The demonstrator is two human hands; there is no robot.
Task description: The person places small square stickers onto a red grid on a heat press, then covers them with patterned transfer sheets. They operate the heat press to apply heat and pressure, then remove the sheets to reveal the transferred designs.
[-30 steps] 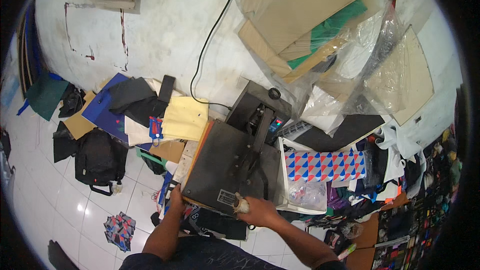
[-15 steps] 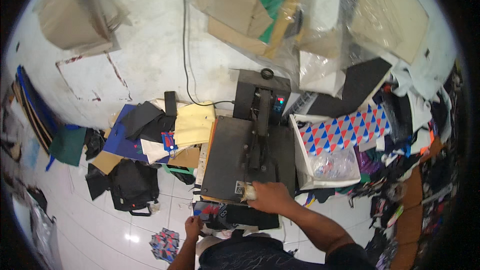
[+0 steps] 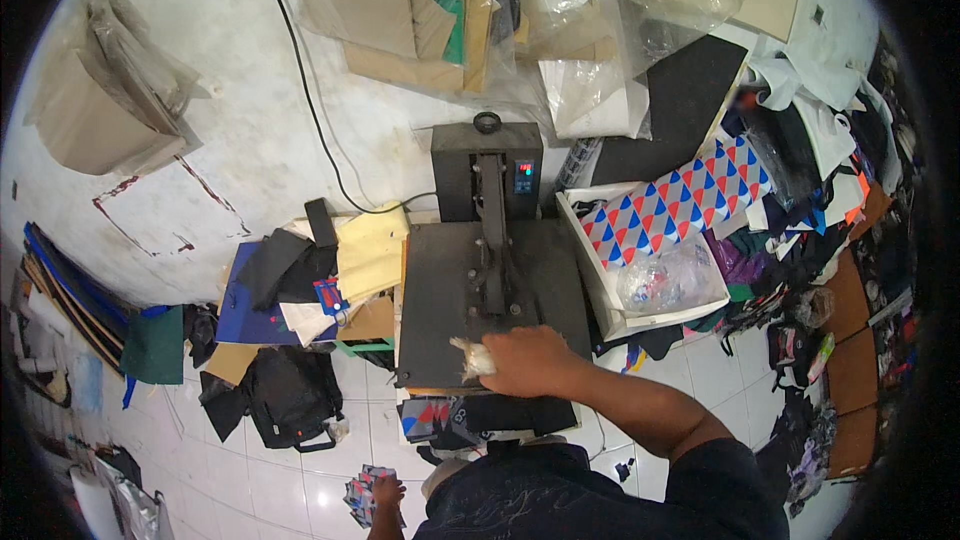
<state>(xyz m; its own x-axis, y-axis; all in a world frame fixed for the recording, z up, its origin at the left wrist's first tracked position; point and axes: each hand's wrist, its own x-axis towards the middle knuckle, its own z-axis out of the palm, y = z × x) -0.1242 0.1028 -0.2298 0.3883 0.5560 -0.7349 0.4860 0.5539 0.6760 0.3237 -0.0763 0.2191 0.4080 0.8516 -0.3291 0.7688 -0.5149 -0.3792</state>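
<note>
My right hand [image 3: 530, 360] is wrapped round the cloth-bound handle [image 3: 473, 360] at the front of a black heat press [image 3: 440, 275]. The press's upper plate is down, and its control box [image 3: 524, 177] shows lit digits. At lower left, my left hand [image 3: 387, 492] is over a pile of small grey, red and blue patterned pieces [image 3: 361, 493], with its fingers apart. Just below the press's front edge lies patterned cloth [image 3: 425, 418] in grey, red and blue, next to black material.
Left of the press lie yellow cloth [image 3: 372, 255], black pieces [image 3: 275, 265] and a blue sheet [image 3: 240, 290]. A black bag [image 3: 290, 395] is on the tiled floor. At right, a white box [image 3: 645, 315] holds a patterned roll [image 3: 680, 202] and clear plastic. A cable [image 3: 305, 80] crosses the wall.
My left hand has moved down and left from the press's front edge to the patterned pile. My right hand stays on the handle. The whole view has shifted.
</note>
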